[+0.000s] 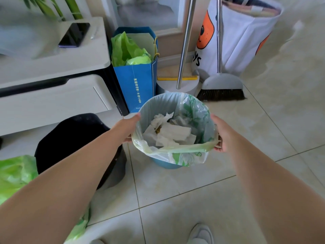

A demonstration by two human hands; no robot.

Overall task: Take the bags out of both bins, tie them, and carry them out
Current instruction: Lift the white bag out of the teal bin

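Observation:
A small blue bin (pixel 167 164) stands on the tiled floor, lined with a white and green plastic bag (pixel 193 111) that holds crumpled tissues (pixel 172 132). My left hand (pixel 129 128) grips the bag's rolled rim on the left side. On the right side my right hand (pixel 220 136) pinches the rim. A black bin (pixel 75 138) stands to the left with no bag visible inside. A filled green bag (pixel 15 175) lies at the lower left, partly behind my left arm.
A blue paper bag (pixel 139 81) with green plastic in it stands behind the bin, against a white cabinet (pixel 52 95) with a phone (pixel 74 34) on top. A broom (pixel 221 88), a dustpan (pixel 177 81) and a white fabric bag (pixel 237 36) stand at the back right.

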